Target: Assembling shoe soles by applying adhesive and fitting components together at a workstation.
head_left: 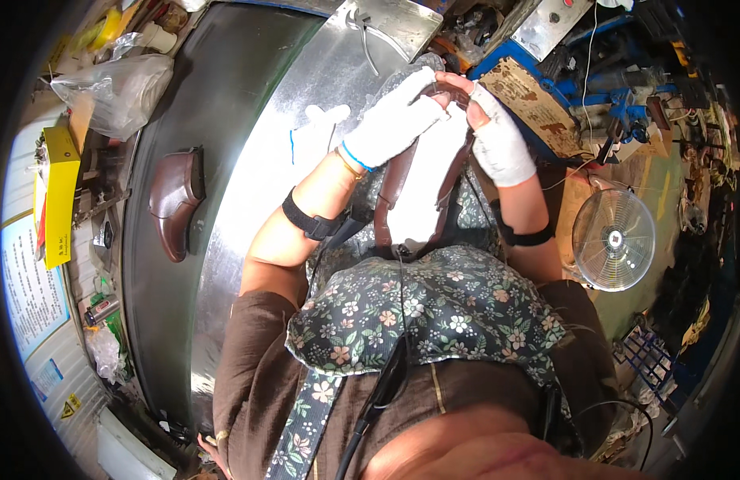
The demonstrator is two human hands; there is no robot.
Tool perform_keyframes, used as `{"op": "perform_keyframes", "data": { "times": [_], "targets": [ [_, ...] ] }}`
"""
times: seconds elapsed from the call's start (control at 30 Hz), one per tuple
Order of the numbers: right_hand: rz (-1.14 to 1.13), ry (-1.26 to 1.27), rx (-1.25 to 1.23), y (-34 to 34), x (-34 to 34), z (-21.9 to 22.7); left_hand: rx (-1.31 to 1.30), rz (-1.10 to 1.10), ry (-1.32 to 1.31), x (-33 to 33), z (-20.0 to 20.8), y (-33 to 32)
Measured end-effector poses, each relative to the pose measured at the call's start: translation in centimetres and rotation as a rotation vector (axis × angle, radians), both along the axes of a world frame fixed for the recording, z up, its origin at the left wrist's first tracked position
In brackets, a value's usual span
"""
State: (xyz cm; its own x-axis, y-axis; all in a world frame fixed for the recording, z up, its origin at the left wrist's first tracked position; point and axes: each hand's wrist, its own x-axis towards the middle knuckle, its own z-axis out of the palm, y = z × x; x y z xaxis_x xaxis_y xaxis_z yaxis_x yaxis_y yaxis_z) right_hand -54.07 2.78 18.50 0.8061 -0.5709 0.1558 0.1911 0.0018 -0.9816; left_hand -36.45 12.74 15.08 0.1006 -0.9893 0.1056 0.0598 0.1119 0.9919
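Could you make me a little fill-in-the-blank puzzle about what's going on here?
1. The left hand and right hand hold a brown-edged shoe piece and wear gloves coloured ____.
2. The brown shoe on the dark belt lies on the picture's ____ side.
3. The dark apron is printed with leaves and ____.
4. The round fan is on the picture's ____ side.

Missing words: white; left; flowers; right.

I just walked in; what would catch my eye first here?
Probably the brown shoe part with a bright white face, held at its far end by the white-gloved left hand and right hand, in front of the floral apron. Next, a glossy brown shoe on the dark belt to the left, and the round fan at right.
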Motion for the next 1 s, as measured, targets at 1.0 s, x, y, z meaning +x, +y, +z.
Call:
{"op": "perform_keyframes", "data": {
  "times": [1.0],
  "targets": [
    [-0.354,0.314,0.781,3.6,-11.2,-2.7,0.421,0.426,-0.722,6.7,-2.0,9.5]
  ]
}}
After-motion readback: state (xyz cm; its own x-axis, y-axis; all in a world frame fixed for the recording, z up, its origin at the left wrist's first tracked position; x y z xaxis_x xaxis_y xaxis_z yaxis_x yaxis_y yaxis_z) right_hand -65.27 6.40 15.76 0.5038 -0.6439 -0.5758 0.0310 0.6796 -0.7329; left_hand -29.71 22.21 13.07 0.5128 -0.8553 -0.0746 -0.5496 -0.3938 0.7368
